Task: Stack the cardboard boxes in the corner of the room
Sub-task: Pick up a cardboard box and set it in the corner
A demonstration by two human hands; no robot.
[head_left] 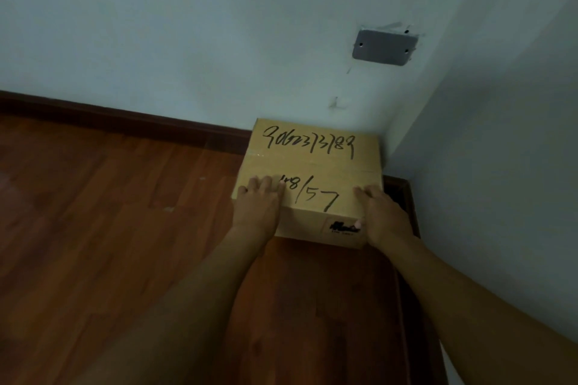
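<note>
Two hands hold one brown cardboard box with black writing (312, 172) in the corner: your left hand (259, 203) and right hand (380, 212) wrap its near edge at 6 o'clock. It could catch the dark skirting board (125, 117) or sit crooked if you shove hard (go slow). Around it are a reddish wood floor (109, 228), pale walls (187, 25) and, at 1 o'clock, a grey wall plate (383, 47).
</note>
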